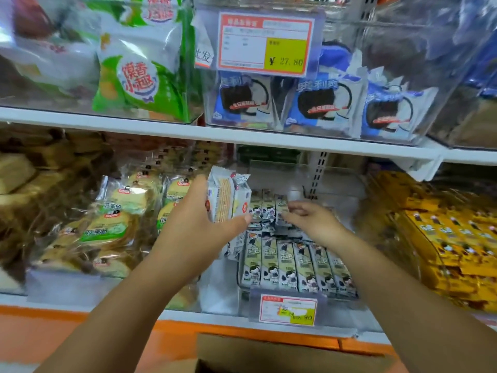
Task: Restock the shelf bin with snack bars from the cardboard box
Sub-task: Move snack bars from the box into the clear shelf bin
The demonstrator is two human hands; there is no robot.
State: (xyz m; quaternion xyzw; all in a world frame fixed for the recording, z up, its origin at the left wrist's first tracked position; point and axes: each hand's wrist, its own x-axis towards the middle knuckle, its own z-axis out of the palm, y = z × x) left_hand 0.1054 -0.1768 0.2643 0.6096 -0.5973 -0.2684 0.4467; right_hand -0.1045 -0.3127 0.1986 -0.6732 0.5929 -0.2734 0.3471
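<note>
Cardboard box (271,354): nearest the camera, at the bottom centre of the frame, open at the top, below the orange shelf edge.
Left hand (196,219): reaches in from the lower left to the middle of the frame, raised over the left end of the bin.
Left grip: clamped on a bunch of white packets (228,197), thumb below them, fingers behind; the packets stand upright.
Right hand (313,223): comes in from the lower right, just right of centre, fingers bent down onto the back row of bars.
Right grip: blurred; I cannot tell whether the fingers pinch a bar or only touch it.
Snack bars (293,265): in the shelf bin, centre of the frame; a front row stands side by side in green-and-white wrappers, and a second row (265,208) stands behind it, under the right hand's fingertips.
Shelf bin (220,289): clear plastic, on the lower shelf, between the cake bin on the left and the yellow packs on the right.
Price tag (287,309): red and yellow, clipped to the bin's front wall below the front row.
Cakes (121,211): wrapped round cakes with green labels, heaped at the middle left.
Yellow packs (443,238): stacked at the middle right.
Upper shelf (134,125): white board across the frame; green bags (139,68) at the upper left, blue cookie packs (322,103) at the upper centre.
Upper price tag (265,43): top centre, reads ¥27.80.
</note>
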